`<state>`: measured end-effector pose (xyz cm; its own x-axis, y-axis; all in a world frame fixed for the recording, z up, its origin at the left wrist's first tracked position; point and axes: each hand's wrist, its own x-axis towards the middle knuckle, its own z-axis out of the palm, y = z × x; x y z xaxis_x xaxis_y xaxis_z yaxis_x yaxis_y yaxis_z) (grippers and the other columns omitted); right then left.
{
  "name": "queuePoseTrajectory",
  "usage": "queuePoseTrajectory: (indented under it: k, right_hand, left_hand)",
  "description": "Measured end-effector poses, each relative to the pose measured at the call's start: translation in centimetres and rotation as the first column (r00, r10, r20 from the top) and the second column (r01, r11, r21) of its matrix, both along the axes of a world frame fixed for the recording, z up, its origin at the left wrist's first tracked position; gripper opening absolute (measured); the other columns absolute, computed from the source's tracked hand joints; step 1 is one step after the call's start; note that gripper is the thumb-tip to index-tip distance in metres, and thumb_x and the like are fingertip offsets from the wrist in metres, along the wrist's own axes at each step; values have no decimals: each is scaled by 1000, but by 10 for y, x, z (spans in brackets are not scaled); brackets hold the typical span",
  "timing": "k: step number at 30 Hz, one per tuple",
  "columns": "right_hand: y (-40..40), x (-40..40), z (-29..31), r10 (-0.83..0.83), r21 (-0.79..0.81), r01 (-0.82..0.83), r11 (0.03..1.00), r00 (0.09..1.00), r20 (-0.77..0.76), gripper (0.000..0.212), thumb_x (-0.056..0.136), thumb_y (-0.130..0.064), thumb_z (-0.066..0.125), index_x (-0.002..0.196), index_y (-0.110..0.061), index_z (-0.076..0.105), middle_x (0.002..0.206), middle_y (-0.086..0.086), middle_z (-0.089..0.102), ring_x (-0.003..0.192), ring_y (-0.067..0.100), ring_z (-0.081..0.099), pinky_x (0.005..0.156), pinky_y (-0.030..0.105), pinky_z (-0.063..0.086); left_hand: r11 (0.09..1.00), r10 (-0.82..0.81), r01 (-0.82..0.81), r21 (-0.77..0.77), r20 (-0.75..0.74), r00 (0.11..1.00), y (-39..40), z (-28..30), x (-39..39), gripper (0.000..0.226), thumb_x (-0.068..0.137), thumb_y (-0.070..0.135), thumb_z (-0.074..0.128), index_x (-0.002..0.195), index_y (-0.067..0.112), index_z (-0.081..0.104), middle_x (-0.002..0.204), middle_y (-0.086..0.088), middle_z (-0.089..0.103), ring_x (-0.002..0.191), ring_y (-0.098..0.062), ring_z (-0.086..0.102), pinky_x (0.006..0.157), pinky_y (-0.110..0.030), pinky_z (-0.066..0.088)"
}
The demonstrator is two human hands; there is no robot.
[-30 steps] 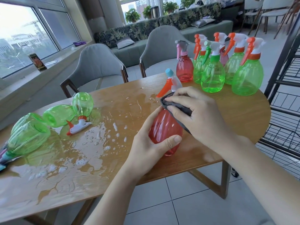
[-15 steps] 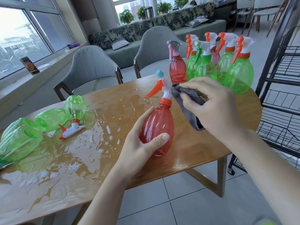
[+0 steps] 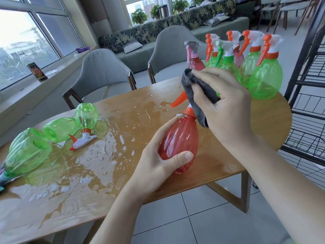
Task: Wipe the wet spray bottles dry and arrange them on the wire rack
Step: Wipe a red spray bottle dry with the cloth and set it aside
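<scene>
Cloth (image 3: 197, 95), pinched in the right hand (image 3: 226, 110), has climbed from the body to the sprayer of the red bottle (image 3: 177, 143) the left hand (image 3: 158, 166) grips, so drying nears its end.

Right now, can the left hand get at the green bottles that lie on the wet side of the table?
Probably not yet. The left hand grips the red bottle while the right hand wipes its top with the grey cloth. The lying green bottles are on its side with nothing between, but it must let go first.
</scene>
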<state>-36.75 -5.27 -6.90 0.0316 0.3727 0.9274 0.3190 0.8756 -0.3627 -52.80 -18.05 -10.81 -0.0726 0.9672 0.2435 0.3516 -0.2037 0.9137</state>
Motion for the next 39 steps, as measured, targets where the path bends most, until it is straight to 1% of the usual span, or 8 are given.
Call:
queuePoseTrajectory:
  k: [6,12,17,22,26,29,36,39]
  right_hand:
    - [-4,4,-10,10,-66,-6,998,998,55,22,95,-4,68,116,-2,76,114,11,71,105,16,66,95,18,50]
    - [-25,-13,-18,81,-21,-79,997,991,107,20,91,2,71,111,0,77,107,11,73,109,21,68,99,21,50]
    - [-31,-18,-15,150,23,-153,988,982,113,18,94,-1,71,112,-2,78,109,9,74,112,25,69,103,32,53]
    - [-11,4,-5,30,-65,-31,997,999,-16,19,96,-4,71,114,-2,75,111,7,74,106,10,66,97,19,50]
    - [-4,2,-15,53,-111,-44,993,995,81,19,94,-4,71,112,-4,76,112,9,72,105,17,67,95,22,52]
    - [-5,3,-18,92,-125,-73,989,984,156,20,91,-3,71,110,-5,77,110,8,71,103,16,66,95,19,50]
    - [1,14,-15,24,-205,-3,979,995,100,20,94,-5,68,113,-5,75,110,5,71,103,14,65,92,17,48]
    - [-3,15,-16,105,-234,-77,969,988,113,21,92,-5,70,112,-7,76,111,2,71,104,10,65,93,17,49]
  left_hand:
    - [1000,5,-5,15,8,1000,1,-1,0,72,87,25,86,147,49,53,144,18,63,131,-9,65,98,-21,56]
    - [1000,13,-12,10,-9,1000,2,-1,-1,77,88,25,83,154,37,47,142,21,65,131,-2,63,101,-16,51]
    - [1000,24,-24,7,19,1000,2,-1,-1,76,88,25,84,154,35,47,141,20,67,130,-2,64,100,-14,51]
    - [1000,8,-8,-1,34,999,1,-2,0,74,88,26,86,150,44,51,141,19,65,127,-8,67,96,-22,57]
    - [1000,16,-17,10,46,999,2,-4,-3,74,88,25,86,151,42,51,141,20,65,128,-7,66,98,-23,57]
    - [1000,20,-21,17,61,998,3,-5,-5,75,87,28,84,152,41,51,144,18,64,131,-10,65,102,-28,57]
    - [1000,2,-2,6,73,997,3,-5,-5,76,83,26,85,150,42,53,140,17,66,128,-12,67,96,-26,59]
    - [1000,2,-3,12,71,997,3,-5,-4,75,84,25,84,150,40,52,141,18,66,129,-10,66,97,-24,58]
